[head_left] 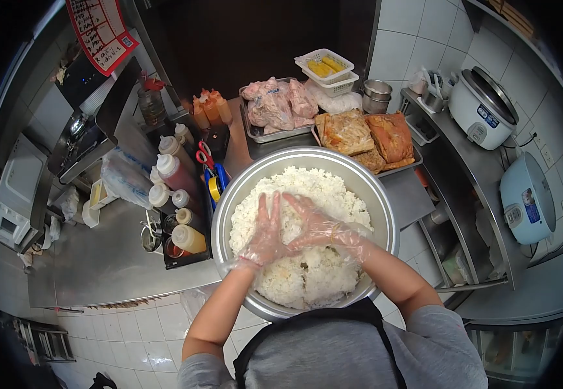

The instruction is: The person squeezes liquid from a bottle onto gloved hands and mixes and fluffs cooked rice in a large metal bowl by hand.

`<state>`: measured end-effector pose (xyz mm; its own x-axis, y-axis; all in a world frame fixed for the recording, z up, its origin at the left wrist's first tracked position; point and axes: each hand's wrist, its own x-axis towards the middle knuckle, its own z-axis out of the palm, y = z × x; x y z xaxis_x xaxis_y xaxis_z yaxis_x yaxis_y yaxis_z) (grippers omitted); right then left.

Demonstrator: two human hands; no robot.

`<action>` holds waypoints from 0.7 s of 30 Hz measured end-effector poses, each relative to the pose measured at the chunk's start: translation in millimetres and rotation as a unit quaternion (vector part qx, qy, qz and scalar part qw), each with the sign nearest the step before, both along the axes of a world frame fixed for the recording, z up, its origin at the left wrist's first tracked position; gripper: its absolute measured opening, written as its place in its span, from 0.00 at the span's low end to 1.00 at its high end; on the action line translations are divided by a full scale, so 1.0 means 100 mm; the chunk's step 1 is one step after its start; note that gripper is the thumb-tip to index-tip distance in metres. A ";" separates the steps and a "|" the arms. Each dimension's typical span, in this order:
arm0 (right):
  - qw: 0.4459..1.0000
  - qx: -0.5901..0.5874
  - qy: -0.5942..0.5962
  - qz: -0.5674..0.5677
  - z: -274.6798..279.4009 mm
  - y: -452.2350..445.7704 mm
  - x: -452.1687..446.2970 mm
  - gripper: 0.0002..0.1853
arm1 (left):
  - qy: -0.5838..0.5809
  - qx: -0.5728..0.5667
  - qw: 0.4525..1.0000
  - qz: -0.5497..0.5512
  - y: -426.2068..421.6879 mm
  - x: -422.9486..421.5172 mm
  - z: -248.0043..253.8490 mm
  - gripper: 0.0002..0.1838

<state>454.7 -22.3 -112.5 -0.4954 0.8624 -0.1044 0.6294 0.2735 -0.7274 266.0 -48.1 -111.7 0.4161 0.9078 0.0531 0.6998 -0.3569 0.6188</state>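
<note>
A wide metal pot [385, 194] full of cooked white rice [323, 188] stands right in front of me. Both of my hands wear clear plastic gloves and rest on the rice near its middle. My left hand [262, 236] has its fingers stretched out, pointing away from me. Beside it, my right hand [323, 230] is spread, with its fingers angled up and to the left over the rice. The two hands meet or overlap near the thumbs. Neither one grips anything that I can see. Nearer to me, the rice is heaped and uneven.
Left of the pot stands a black tray with several squeeze bottles [174, 172] and red scissors [204, 154]. Behind it are a tray of raw meat [275, 107] and a tray of browned slabs [366, 139]. Two rice cookers, one white [489, 107] and one blue [528, 198], stand at right.
</note>
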 end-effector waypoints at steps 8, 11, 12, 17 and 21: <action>0.965 -0.050 0.257 -0.003 -0.16 0.09 0.03 0.45 | -0.034 0.043 0.990 -0.131 0.39 -0.09 0.22 0.49; 0.922 -0.127 0.362 -0.046 0.01 0.13 0.03 0.30 | -0.102 0.071 0.982 -0.140 0.45 -0.09 0.34 0.37; 0.900 -0.168 0.397 -0.063 0.11 0.14 0.03 0.26 | -0.122 0.070 0.980 -0.138 0.45 -0.08 0.41 0.33; 0.907 -0.098 0.390 -0.125 0.42 0.10 0.02 0.22 | -0.143 0.058 0.978 -0.140 0.57 -0.04 0.41 0.25; 0.971 0.037 0.223 -0.074 0.45 0.11 0.26 0.36 | -0.028 0.054 0.996 -0.065 0.54 0.03 0.50 0.27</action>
